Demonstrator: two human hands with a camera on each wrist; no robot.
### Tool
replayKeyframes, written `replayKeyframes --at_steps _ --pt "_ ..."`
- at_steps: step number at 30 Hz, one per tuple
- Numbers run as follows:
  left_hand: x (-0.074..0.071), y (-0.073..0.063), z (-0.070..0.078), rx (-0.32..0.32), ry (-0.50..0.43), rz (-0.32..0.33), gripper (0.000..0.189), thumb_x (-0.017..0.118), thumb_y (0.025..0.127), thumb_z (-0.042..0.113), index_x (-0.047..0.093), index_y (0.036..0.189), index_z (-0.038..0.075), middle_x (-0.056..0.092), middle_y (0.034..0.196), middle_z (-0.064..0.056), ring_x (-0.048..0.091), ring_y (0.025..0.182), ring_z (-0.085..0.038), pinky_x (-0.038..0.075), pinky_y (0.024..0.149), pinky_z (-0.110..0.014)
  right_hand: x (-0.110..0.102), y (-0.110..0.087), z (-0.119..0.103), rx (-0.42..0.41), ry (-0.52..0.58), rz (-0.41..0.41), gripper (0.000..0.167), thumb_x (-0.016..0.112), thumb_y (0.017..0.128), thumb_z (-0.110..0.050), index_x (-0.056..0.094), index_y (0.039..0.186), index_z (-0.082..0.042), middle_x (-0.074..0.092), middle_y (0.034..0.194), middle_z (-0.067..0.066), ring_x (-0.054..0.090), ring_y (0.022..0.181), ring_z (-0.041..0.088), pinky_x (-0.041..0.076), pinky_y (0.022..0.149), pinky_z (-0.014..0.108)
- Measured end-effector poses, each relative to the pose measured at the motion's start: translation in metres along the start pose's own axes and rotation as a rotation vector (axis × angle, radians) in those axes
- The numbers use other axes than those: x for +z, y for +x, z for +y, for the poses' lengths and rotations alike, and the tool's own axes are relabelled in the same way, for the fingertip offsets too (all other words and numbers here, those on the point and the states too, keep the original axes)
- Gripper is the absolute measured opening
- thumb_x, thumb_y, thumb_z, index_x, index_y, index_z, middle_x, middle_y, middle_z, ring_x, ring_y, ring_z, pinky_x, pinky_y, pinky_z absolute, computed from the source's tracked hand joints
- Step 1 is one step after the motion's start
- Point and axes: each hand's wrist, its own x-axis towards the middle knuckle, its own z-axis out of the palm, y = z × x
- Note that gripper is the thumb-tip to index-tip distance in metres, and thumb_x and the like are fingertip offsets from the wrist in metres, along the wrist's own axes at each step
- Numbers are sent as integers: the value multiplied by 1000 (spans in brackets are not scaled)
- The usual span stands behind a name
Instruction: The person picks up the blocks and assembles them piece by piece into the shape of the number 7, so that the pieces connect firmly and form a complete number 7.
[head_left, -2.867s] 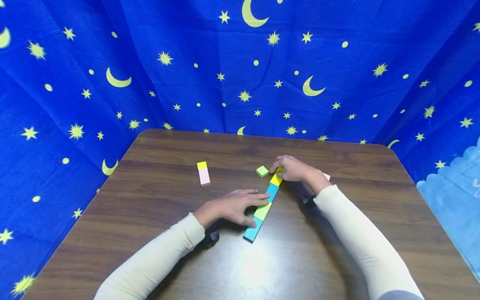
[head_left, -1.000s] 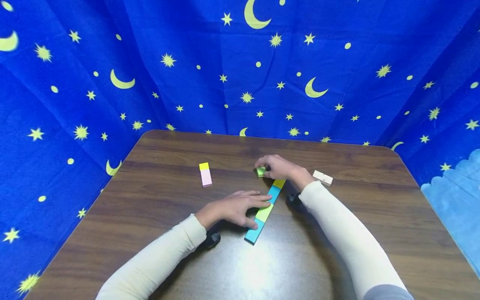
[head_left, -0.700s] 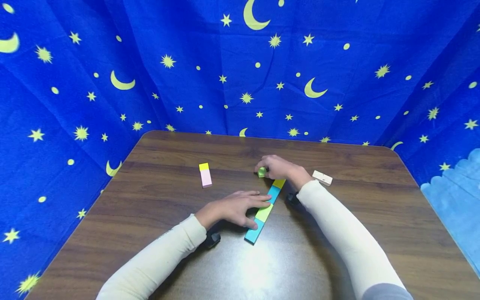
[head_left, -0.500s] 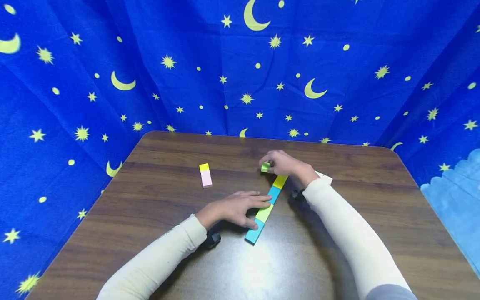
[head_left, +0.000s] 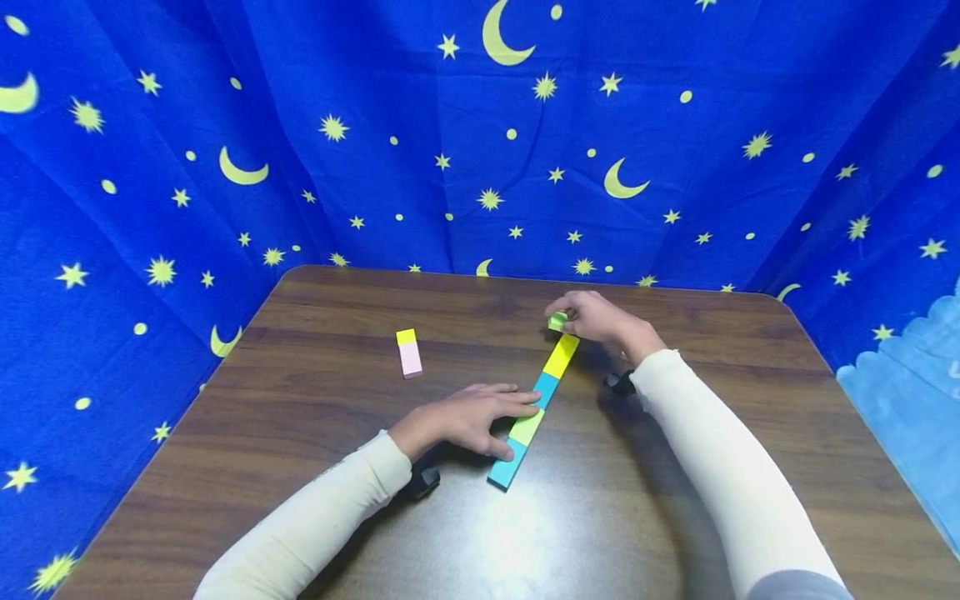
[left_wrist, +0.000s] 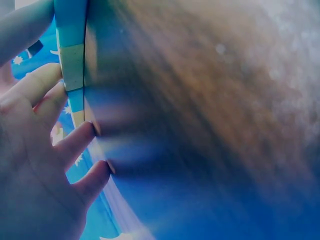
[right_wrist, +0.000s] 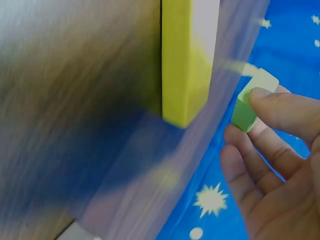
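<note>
A slanting row of blocks lies on the table: a blue block (head_left: 506, 469) nearest, then a light green block (head_left: 526, 428), another blue one (head_left: 547, 386) and a yellow block (head_left: 561, 357) at the far end. My left hand (head_left: 468, 417) rests along the row's left side, fingers extended, thumb and fingertips touching it. Thumb and fingers of my right hand (head_left: 596, 318) pinch a small green block (right_wrist: 245, 112) just past the yellow block's far end. In the right wrist view, a gap separates this green piece from the yellow block (right_wrist: 182, 60).
A pink block (head_left: 410, 360) with a small yellow block (head_left: 406, 336) at its far end lies left of the row. The white block is mostly hidden behind the right wrist. Blue star-patterned cloth (head_left: 420, 167) hangs behind the wooden table (head_left: 300, 400).
My right hand has left the yellow block, taken hold of the small green block and carried it rightward and farther back to the row's far end. The left hand has stayed in place.
</note>
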Motion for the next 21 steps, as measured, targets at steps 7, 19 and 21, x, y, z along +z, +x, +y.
replayKeyframes --at_steps 7,19,21 --pt "0 -1 0 -3 1 5 72 68 90 43 37 154 30 19 166 16 19 156 -26 20 124 -55 -7 -3 18 72 35 33 37 60 93 0 64 130 -3 64 131 19 59 114 31 51 96 48" --pt "1 -1 0 -3 0 7 72 69 90 43 37 154 31 20 166 16 20 155 -26 20 124 -54 2 -5 36 104 0 53 37 64 89 0 62 126 1 67 115 23 63 107 35 52 92 50" --pt "1 -1 0 -1 1 10 72 69 90 43 37 154 31 20 166 16 20 155 -26 20 124 -54 5 -4 37 103 -10 57 33 65 88 -1 64 122 0 68 113 21 63 105 34 51 92 49"
